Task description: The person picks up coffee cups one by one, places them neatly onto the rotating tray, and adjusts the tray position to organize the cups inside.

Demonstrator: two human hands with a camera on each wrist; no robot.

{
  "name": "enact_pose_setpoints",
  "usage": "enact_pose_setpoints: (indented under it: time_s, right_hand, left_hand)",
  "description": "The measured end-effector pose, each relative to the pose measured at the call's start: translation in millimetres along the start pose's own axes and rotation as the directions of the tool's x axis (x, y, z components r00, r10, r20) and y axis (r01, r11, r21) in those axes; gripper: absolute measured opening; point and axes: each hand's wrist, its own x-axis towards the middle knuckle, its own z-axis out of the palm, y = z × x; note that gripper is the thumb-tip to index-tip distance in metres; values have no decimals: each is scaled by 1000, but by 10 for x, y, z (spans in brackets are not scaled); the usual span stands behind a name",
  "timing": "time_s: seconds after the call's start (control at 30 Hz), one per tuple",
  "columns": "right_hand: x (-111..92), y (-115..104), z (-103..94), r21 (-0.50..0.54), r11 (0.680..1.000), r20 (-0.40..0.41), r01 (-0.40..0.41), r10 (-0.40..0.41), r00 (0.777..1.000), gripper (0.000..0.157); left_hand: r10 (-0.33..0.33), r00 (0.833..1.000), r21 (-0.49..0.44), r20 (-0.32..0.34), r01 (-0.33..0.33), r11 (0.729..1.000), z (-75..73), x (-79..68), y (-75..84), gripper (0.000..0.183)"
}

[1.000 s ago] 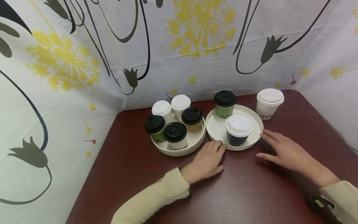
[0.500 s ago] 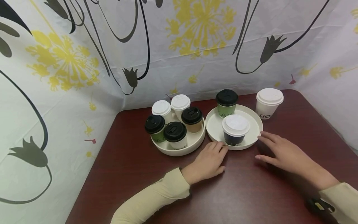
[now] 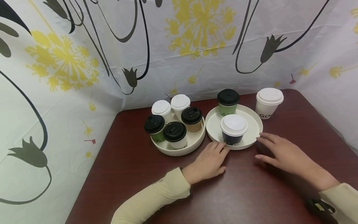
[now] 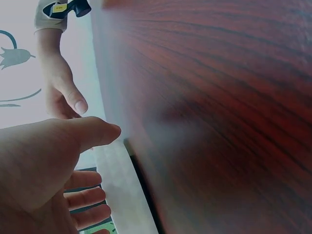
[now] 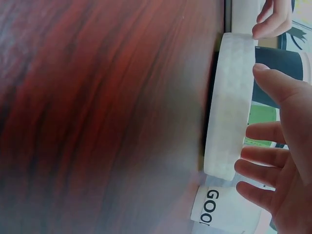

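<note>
In the head view, a round white tray [image 3: 210,128] on the right holds a green paper cup [image 3: 227,109] with a black lid at the back. A dark navy cup [image 3: 232,137] with a white lid stands at its front. My left hand [image 3: 205,161] reaches from the front, fingertips right at the tray's near rim beside the navy cup. My right hand [image 3: 283,154] is at the right side, fingers extended with tips at the rim and thumb apart. The right wrist view shows these relaxed fingers [image 5: 265,156] over the tray's side wall [image 5: 229,107].
A second round white tray [image 3: 170,152] to the left bears several lidded paper cups, among them a brown one [image 3: 193,126] with a black lid. A white cup [image 3: 268,105] marked "GO" stands on the dark red table [image 3: 139,183] behind the right hand. Patterned cloth [image 3: 156,46] hangs around.
The right tray has turned a little: its navy cup has shifted left and its green cup right and slightly back. My left fingertips moved slightly right, my right fingertips slightly toward me.
</note>
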Motion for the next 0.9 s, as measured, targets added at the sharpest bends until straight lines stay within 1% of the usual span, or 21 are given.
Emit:
enact_pose_setpoints:
  time_s: [0.17, 0.27, 0.43, 0.63, 0.9]
  right_hand:
    - [13, 60, 16, -7, 1000, -24, 23, -23, 999, 60]
    - [16, 102, 21, -4, 1000, -27, 23, -23, 999, 58]
    - [24, 160, 20, -4, 1000, -24, 14, -14, 1000, 58]
    - [41, 206, 20, -15, 1000, -18, 9, -9, 1000, 59]
    - [70, 247, 26, -20, 999, -46, 43, -44, 998, 58]
  left_hand:
    - [-4, 1000, 0, 6, 4, 1000, 4, -3, -16, 73]
    - [-8, 1000, -3, 6, 8, 1000, 18, -6, -24, 73]
    - [-18, 1000, 5, 8, 18, 1000, 37, -10, -47, 72]
    - [-41, 999, 14, 23, 40, 999, 18, -24, -91, 69]
    - [-67, 996, 24, 58, 66, 998, 26, -40, -155, 63]
